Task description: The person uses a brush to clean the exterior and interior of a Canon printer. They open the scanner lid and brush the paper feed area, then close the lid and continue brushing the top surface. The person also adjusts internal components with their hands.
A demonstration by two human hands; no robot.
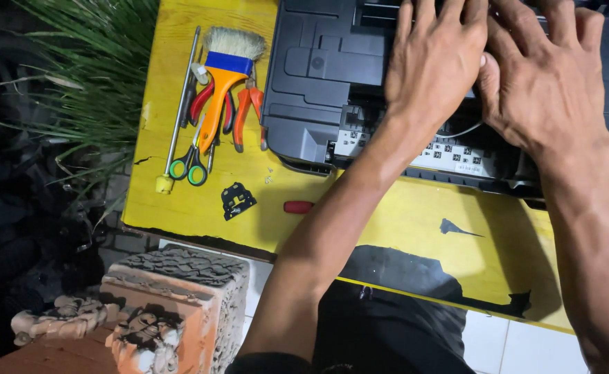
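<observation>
At the far right of a worn yellow table [415, 228], a dark grey plastic printer [318, 76] sits with its shell opened, a white strip of small black squares and a thin pale wire exposed along its near side. Both hands lie flat on the machine's top: the left hand [436, 59] with fingers stretched and slightly spread, the right hand [547, 76] just beside it, fingers extended, thumb touching the left hand's edge. Neither grip is pinching anything that can be seen; the fingertips run out of view.

Near the far left corner, tools lie bunched: a brush [225, 76] with pale bristles, a blue band and an orange handle, red-handled pliers [211, 104], orange-handled pliers [249, 114], green-ringed scissors [188, 166], and a long metal rod [180, 107] with a yellow tip. Nearer the front edge rest a small black bracket [238, 201] and a red screwdriver handle [297, 207]. The paint is chipped to black in patches. Beyond the left edge stand long grass blades [90, 76] and a carved terracotta block [180, 305].
</observation>
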